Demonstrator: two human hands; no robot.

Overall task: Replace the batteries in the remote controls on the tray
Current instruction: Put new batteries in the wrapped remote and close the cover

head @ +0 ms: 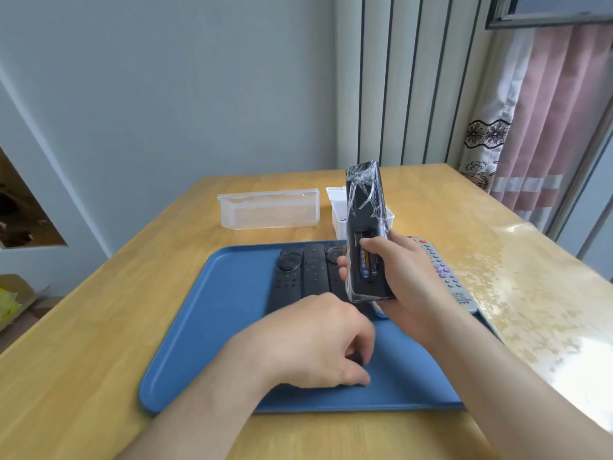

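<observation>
Remote (365, 207) w/ cling film round it is held upright over the blue tray (199, 343) by the right hand (408, 277), grip clamped on its lower sides, battery bay open w/ cells (368, 262) showing. Left hand (318, 340) rests curled on the tray, pinching sth small & dark, prob the cover. Light, stiff, film likely slippery; hold by the edges

In your right hand (403, 277) you hold a black plastic remote (365, 227) wrapped in crinkled, glossy clear film. Under your left hand (318, 340) you see a smooth matt blue plastic tray (205, 313). Beyond that hand your matt black remotes (298, 277) lie on it. Right of your right hand you have a grey plastic remote (444, 273) and a glossy wood table (497, 247). Past both hands you see a translucent plastic box (268, 209).
</observation>
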